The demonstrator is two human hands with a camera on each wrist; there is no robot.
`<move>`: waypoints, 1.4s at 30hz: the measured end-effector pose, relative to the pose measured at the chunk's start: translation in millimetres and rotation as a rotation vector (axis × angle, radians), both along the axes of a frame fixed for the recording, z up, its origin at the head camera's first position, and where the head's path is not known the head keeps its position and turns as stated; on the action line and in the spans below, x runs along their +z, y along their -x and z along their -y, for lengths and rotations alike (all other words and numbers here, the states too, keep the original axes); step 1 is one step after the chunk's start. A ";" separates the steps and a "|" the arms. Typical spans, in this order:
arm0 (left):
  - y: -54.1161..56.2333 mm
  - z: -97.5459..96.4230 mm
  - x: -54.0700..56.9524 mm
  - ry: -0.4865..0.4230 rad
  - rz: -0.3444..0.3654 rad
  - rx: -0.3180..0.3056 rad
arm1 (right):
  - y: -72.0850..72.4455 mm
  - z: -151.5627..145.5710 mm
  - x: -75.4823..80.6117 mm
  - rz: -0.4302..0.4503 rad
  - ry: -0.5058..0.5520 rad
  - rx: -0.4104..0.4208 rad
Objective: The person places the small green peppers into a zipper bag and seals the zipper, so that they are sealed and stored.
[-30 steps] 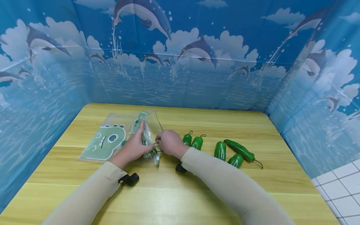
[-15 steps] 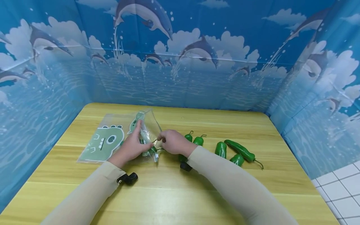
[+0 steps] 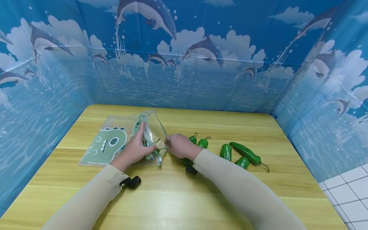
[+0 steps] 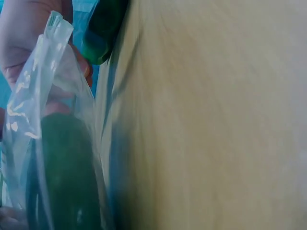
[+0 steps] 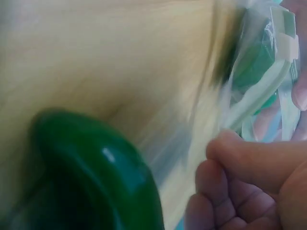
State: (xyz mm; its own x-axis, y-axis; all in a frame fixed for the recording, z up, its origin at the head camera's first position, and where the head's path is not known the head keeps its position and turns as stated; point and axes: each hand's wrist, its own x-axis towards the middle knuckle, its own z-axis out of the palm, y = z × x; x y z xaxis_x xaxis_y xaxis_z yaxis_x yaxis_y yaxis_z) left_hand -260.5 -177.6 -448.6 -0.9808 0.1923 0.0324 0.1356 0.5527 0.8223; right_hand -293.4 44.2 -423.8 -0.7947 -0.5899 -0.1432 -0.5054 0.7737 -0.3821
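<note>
A clear zip bag [image 3: 109,145] with a green monster print lies on the wooden table, its mouth facing right. My left hand [image 3: 135,149] holds it near the mouth, thumb and index finger spread apart. Green peppers sit inside; one pepper [image 4: 72,167] shows through the plastic in the left wrist view, and a thin stem [image 3: 163,149] shows at the mouth in the head view. With thumb and curled index finger, my right hand [image 3: 181,146] pinches the bag's rim. The white slider [image 5: 287,47] is at one end of the zip strip.
Two peppers [image 3: 203,143] lie just beyond my right wrist, another partly under it. Farther right are a stubby pepper [image 3: 225,152], a long pepper [image 3: 245,153] and one partly hidden by my sleeve [image 3: 242,163]. A dolphin-print curtain [image 3: 189,86] surrounds the table.
My right hand has moved slightly right, away from the pepper stems, and is now at the bag's rim. The bag's mouth edge has shifted a little. My left hand has barely moved.
</note>
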 end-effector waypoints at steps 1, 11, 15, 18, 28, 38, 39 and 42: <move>0.0 -0.4 0.7 0.001 0.000 -0.001 | 0.5 0.6 -0.2 -0.002 0.011 -0.006; 2.4 -4.2 6.8 0.011 0.002 -0.005 | 2.6 4.6 4.7 -0.004 0.076 -0.016; 2.6 -2.9 9.9 0.022 -0.005 -0.006 | 2.1 5.6 10.1 -0.023 0.088 0.006; 2.7 -1.6 12.6 0.037 -0.009 -0.012 | 1.6 7.5 14.2 -0.050 0.090 0.023; 2.8 -5.3 14.6 0.034 0.000 -0.024 | -0.5 18.6 6.9 -0.101 0.055 0.029; 3.1 -4.1 7.9 0.037 0.031 -0.018 | -0.7 -4.6 17.2 0.000 0.140 -0.040; 3.2 -3.9 7.3 0.034 0.032 -0.016 | -0.2 -9.6 19.2 -0.003 0.144 -0.043; 3.6 -3.4 4.5 0.027 0.033 -0.015 | 1.8 -28.1 23.9 -0.003 0.140 -0.054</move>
State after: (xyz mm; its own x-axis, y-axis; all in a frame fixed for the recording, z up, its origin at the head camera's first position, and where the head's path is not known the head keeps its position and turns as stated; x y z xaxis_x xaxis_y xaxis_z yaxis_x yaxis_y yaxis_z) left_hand -264.1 -174.2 -444.1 -0.9783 0.2070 -0.0051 0.1171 0.5733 0.8109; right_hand -295.3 72.3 -399.9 -0.8262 -0.5602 -0.0600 -0.4656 0.7389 -0.4871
